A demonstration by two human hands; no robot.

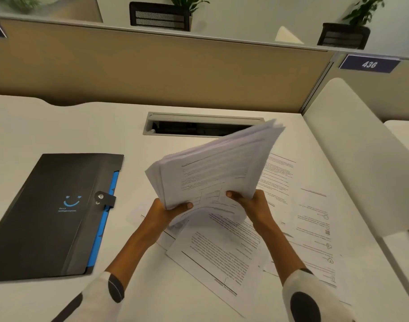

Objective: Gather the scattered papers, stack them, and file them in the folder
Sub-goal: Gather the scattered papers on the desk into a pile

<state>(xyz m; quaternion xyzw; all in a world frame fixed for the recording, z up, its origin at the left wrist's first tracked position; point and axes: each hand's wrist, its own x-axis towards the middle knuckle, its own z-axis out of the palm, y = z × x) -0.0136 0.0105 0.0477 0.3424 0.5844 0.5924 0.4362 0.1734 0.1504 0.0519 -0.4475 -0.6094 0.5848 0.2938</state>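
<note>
A thick stack of printed papers is lifted off the white desk, tilted up toward the far right. My left hand grips its near left corner with the thumb on top. My right hand grips its near right edge. Several loose printed sheets lie scattered flat on the desk under and to the right of my hands. A black folder with a blue inner edge and a snap strap lies closed on the desk to the left.
A grey cable slot is sunk in the white desk behind the papers. A tan partition closes the back, and a white divider panel stands at the right. Black mesh trays and plants sit beyond the partition.
</note>
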